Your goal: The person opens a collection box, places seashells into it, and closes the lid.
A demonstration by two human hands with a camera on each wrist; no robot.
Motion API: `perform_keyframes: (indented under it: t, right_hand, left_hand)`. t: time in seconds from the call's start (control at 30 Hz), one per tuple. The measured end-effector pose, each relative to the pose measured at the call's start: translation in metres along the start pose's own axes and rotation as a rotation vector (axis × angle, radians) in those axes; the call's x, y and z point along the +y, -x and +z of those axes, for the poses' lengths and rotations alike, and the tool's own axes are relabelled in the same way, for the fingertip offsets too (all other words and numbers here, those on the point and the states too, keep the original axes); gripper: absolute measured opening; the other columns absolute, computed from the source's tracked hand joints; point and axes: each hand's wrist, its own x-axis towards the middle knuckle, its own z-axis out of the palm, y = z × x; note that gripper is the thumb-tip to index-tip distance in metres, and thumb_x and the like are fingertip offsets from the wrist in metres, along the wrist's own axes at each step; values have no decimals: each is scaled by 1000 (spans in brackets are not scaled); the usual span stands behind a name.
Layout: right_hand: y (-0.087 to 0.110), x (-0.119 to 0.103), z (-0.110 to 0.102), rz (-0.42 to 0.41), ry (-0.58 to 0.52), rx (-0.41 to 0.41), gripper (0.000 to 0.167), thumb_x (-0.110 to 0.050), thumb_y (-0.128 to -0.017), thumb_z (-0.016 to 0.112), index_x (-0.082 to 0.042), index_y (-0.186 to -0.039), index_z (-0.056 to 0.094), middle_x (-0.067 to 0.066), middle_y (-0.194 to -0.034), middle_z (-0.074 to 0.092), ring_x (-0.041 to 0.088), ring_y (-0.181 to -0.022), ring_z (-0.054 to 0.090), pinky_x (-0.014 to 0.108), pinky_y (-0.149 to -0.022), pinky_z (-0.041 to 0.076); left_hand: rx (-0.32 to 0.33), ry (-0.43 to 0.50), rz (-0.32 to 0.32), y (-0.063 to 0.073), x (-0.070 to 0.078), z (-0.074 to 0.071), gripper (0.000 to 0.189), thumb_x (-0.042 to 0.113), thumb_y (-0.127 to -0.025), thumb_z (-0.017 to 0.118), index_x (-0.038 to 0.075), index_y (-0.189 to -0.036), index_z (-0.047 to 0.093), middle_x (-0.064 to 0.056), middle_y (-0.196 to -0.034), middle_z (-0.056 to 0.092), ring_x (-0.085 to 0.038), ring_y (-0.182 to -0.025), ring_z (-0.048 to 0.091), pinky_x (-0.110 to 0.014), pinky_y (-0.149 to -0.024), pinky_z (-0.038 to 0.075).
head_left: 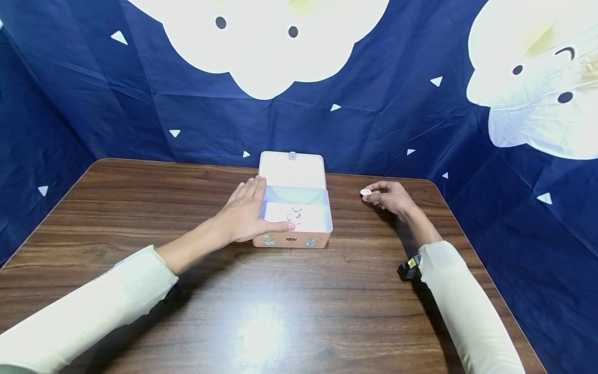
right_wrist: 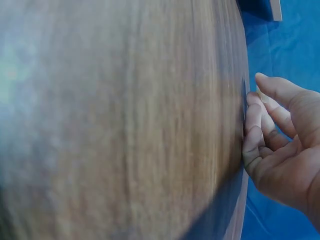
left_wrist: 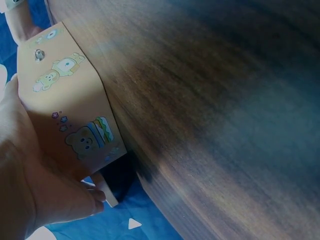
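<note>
A small box (head_left: 315, 239) with a peach outside and cartoon bears stands on the table, its lid (head_left: 291, 170) raised at the back. Inside lie several small pale pieces (head_left: 290, 217). My left hand (head_left: 245, 213) rests against the box's left side, fingers straight and thumb across the front rim. In the left wrist view, the left hand (left_wrist: 35, 170) lies along the bear-printed side. To the right of the box, my right hand (head_left: 392, 197) pinches a small white round piece (head_left: 366, 192) between thumb and fingers. The right wrist view hides most of that piece behind the fingertips.
The wooden table (head_left: 327, 306) has its back edge just behind the box. A blue cloth (head_left: 374, 135) with white clouds and triangles hangs behind and at both sides. A small black device (head_left: 409, 267) sits at the right wrist.
</note>
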Motion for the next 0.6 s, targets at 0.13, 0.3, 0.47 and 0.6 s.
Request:
perform_keyframes:
  t: [0.13,0.3,0.47,0.6]
  right_hand:
    - [2,-1,1,-13,-29,-19,48,-13,-102,82,8,-143,68,-19,-85,69,3,-77,61,20,-67,48]
    - [5,-4,4,-26,-40,-26,49,-16,-101,85,5,-144,70,-20,-88,72,5,-77,66,20,-68,52]
    - [10,-7,9,-67,-67,-16,46,-12,-101,84,7,-141,71,-18,-93,78,8,-75,70,21,-67,54]
    - [14,-10,13,-87,-88,-19,47,-13,-101,85,7,-140,71,-14,-97,80,9,-76,71,22,-70,59]
  left_hand:
    - [0,-5,-3,-1,0,0,151,98,-88,61,-6,-178,0,-28,-189,1,-46,-178,5,-59,-147,2]
    - [-3,-2,-5,0,0,0,151,98,-88,61,-6,-178,0,-28,-189,1,-46,-178,4,-58,-147,1]
    - [-4,-3,-4,-1,0,0,150,97,-88,61,-6,-178,0,-28,-189,2,-46,-178,5,-59,-147,1]
    - [-4,-9,-4,-1,0,0,150,97,-88,62,-7,-178,0,-28,-189,3,-46,-178,5,-59,-147,2]
